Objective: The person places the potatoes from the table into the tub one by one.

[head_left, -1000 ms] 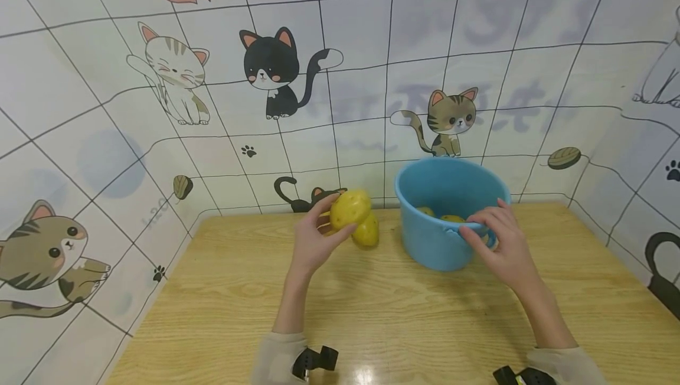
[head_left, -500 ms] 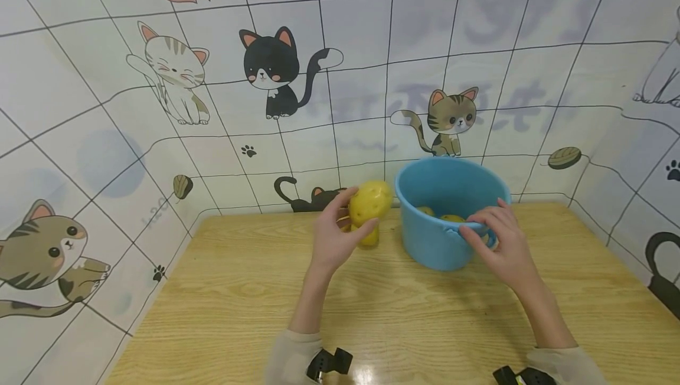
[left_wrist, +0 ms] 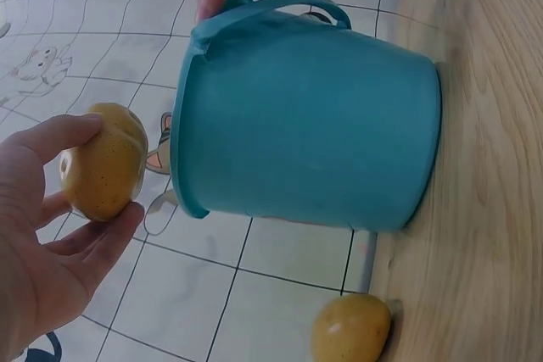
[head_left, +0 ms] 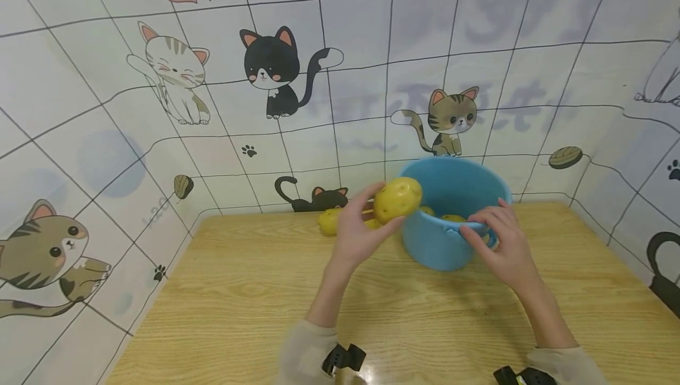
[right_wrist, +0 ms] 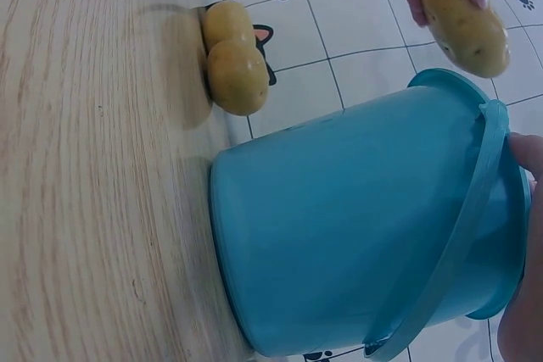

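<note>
My left hand (head_left: pixel 357 231) holds a yellow potato (head_left: pixel 398 200) between thumb and fingers, raised above the table at the left rim of a blue bucket (head_left: pixel 441 248). In the left wrist view that potato (left_wrist: pixel 106 163) is apart from the bucket's rim. On the bucket's near right rim, by the handle, my right hand (head_left: pixel 499 243) grips the edge. Inside the bucket lie potatoes (head_left: pixel 453 218), mostly hidden by its wall. Behind my left hand two more potatoes rest on the table, seen in the right wrist view as a nearer potato (right_wrist: pixel 237 78) and a farther potato (right_wrist: pixel 227 25).
The wooden table (head_left: pixel 239 290) runs back to a tiled wall (head_left: pixel 361 78) printed with cartoon cats. The bucket stands upright close to that wall. Its handle (right_wrist: pixel 450 243) hangs down along the outside.
My left hand has carried the potato rightward, from over the table's loose potatoes to the bucket's left rim. A loose potato at the left has come into sight. My right hand stays put.
</note>
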The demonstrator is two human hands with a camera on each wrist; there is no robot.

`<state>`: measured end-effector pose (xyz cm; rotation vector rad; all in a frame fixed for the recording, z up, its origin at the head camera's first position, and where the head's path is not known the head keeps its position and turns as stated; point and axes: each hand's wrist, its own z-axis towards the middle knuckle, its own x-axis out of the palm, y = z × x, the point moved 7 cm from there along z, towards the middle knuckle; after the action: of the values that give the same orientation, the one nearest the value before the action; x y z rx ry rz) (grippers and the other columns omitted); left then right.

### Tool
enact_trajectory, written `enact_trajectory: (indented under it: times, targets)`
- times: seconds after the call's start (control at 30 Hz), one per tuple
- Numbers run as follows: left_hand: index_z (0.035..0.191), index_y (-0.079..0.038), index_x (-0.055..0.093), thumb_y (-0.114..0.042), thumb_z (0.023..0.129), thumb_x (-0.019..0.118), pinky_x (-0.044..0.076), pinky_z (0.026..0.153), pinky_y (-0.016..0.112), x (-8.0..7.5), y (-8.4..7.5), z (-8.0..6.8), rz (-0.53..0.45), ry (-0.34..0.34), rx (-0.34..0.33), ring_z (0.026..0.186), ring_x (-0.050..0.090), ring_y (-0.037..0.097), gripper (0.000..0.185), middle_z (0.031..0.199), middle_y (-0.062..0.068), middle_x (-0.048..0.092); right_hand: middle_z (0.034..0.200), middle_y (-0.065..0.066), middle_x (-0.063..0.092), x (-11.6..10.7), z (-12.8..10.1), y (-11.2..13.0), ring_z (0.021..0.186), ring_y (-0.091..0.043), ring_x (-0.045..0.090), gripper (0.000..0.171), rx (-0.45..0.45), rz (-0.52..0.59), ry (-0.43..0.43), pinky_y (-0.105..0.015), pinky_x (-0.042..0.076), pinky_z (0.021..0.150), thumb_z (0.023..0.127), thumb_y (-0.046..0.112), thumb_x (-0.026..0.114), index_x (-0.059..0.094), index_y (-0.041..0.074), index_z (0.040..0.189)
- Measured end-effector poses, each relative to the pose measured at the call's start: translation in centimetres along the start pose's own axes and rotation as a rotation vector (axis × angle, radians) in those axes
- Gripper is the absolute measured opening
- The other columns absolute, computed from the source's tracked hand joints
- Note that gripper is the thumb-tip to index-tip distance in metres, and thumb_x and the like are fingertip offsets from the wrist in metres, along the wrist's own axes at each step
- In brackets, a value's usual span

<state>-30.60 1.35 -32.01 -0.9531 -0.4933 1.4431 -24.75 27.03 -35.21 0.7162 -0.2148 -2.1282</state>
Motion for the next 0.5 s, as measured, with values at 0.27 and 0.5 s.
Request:
enact_trajectory:
  times: [0.27,0.5]
  targets:
    - [0.137,-0.004,0.059,-0.013,0.080,0.086,0.056,0.085,0.025,2.0,-0.7,1.0,0.006,0.025,0.044,0.104,0.064,0.022,0.063,0.130,0.011,0.063,0.091,-0.006,0.063,-0.1,0.0,0.2,0.096,-0.005,0.052,0.026,-0.038,0.008,-0.031,-0.057,0.019,0.119,0.097,0.029,0.070,0.068,0.005,0.088]
    - [0.137,-0.005,0.060,-0.017,0.080,0.086,0.055,0.086,0.022,3.1,-1.0,1.6,0.061,0.050,0.042,0.103,0.063,0.018,0.063,0.131,0.009,0.063,0.091,-0.004,0.063,0.0,0.0,0.0,0.097,-0.005,0.052,0.025,-0.030,0.002,-0.027,-0.053,0.018,0.120,0.096,0.029,0.071,0.068,0.005,0.089]
